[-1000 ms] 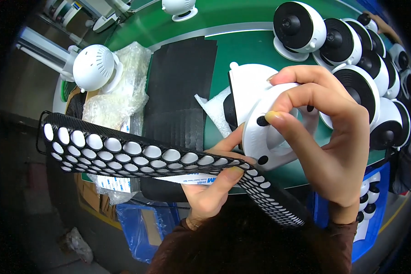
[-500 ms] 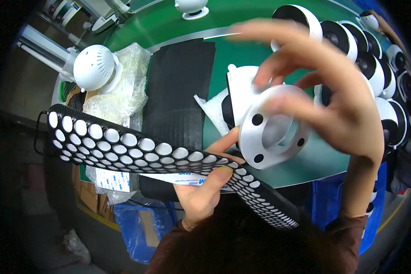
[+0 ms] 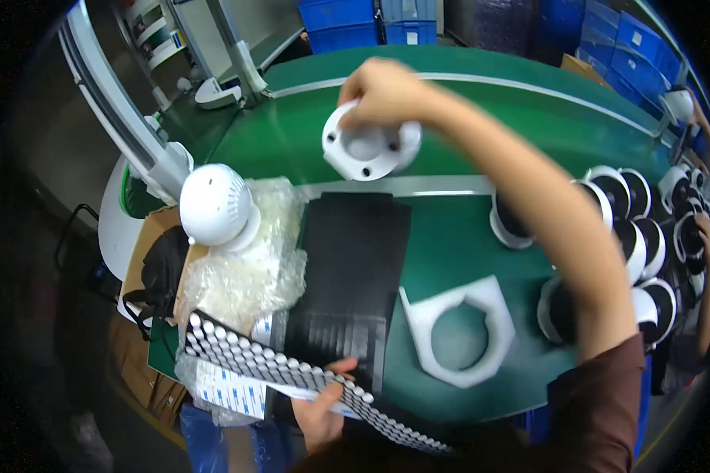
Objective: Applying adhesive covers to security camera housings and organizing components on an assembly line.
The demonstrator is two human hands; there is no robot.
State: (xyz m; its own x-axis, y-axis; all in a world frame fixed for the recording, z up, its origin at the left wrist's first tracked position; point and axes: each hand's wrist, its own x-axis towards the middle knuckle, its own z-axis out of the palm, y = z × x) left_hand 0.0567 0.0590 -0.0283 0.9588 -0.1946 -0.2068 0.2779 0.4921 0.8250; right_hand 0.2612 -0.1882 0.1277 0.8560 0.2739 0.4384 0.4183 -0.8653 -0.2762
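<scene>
Right hand [image 3: 386, 91] grips white round housing [image 3: 368, 146] — underside facing up.

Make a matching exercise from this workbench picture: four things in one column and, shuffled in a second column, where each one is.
Things
1. round white base
2. sticker sheet
3. white dome
4. white foam holder

Places
A. lying flat on the green mat, right of the black pad
B. on the clear plastic bags, at the left
C. held by the right hand over the far belt
D. held by the left hand at the near table edge

Pairs: 1-C, 2-D, 3-B, 4-A
</scene>
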